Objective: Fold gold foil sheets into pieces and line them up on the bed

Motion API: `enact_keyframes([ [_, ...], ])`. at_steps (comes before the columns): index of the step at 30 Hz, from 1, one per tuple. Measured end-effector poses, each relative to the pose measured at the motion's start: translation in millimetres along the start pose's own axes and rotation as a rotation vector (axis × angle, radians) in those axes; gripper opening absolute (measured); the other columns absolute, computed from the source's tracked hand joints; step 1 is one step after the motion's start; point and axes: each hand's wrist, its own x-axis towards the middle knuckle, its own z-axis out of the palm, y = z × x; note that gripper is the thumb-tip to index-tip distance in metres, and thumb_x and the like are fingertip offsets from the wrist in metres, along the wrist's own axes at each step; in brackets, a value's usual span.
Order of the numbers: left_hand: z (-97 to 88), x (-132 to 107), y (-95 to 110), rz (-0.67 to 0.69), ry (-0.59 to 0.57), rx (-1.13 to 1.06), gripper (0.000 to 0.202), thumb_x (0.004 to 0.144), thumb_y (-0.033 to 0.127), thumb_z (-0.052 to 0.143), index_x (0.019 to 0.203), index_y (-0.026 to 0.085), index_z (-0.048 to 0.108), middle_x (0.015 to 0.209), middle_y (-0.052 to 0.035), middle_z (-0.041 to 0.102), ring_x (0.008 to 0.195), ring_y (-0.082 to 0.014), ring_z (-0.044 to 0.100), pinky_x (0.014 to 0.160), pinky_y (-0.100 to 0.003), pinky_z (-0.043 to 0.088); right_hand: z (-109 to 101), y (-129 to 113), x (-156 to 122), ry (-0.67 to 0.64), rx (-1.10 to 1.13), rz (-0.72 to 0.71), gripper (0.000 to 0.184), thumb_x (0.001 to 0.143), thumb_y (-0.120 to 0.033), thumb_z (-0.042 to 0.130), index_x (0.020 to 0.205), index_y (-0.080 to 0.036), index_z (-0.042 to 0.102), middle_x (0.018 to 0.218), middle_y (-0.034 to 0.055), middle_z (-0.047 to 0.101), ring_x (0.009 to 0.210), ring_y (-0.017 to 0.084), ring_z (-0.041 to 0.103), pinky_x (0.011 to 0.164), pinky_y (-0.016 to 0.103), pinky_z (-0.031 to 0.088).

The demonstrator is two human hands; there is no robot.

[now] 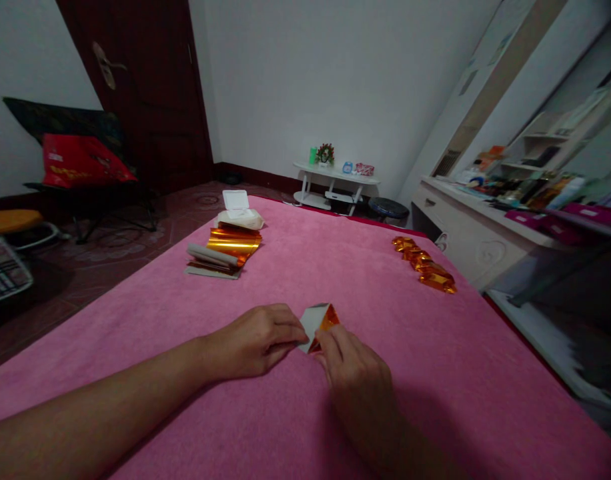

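Between my hands, on the pink tablecloth, lies a small partly folded sheet of foil paper (314, 321), grey on one face and shiny gold-orange on the other. My left hand (263, 339) pinches its left edge, fingertips pressed together. On the right side, my right hand (358, 373) grips the folded gold corner with thumb and fingers. A stack of gold foil sheets (234, 243) with grey backs lies curled at the far left of the cloth. Several folded gold foil pieces (425, 265) sit in a row at the far right.
Behind the foil stack stands a white pack with a raised lid (236, 200). The pink cloth (315, 247) covers the table. Beyond it are a low white stand (335, 175), a dark round stool (388, 208) and a cluttered dresser (485, 223) on the right.
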Motion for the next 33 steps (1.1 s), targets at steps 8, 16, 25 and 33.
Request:
enact_keyframes([
  [8,1.6,-2,-1,0.032,-0.021,0.042,0.024,0.088,0.012,0.046,0.103,0.017,0.063,0.095,-0.0074,0.065,0.091,-0.0170,0.056,0.082,-0.031,0.046,10,4,-4,0.011,0.164,0.060,0.018,0.088,-0.012,0.045,0.096,-0.017,0.060,0.078,0.0054,0.063,0.067,0.016,0.057,0.062,0.028,0.041],
  [16,-6.0,1,-5,0.046,-0.024,0.112,0.035,0.078,0.006,0.052,0.107,0.022,0.063,0.105,-0.0048,0.066,0.095,-0.0176,0.057,0.086,-0.033,0.045,13,7,-2,-0.032,0.132,0.022,0.016,0.086,-0.012,0.050,0.083,-0.020,0.063,0.078,0.0021,0.062,0.070,0.014,0.057,0.056,0.026,0.034],
  [25,-11.8,2,-13,0.046,-0.043,0.118,0.052,0.070,0.003,0.051,0.118,0.023,0.059,0.119,-0.0078,0.060,0.105,-0.0206,0.056,0.093,-0.038,0.044,9,8,0,-0.087,-0.004,-0.030,0.017,0.084,-0.010,0.050,0.080,-0.020,0.062,0.070,0.0009,0.059,0.058,0.014,0.051,0.050,0.027,0.027],
  [33,-4.3,2,-20,0.032,0.017,0.073,0.038,0.080,0.006,0.051,0.112,0.023,0.063,0.110,-0.0059,0.064,0.100,-0.0169,0.057,0.090,-0.033,0.046,11,22,7,-0.070,0.097,-0.134,0.020,0.086,-0.010,0.044,0.078,-0.017,0.061,0.069,0.0022,0.058,0.062,0.013,0.053,0.054,0.025,0.034],
])
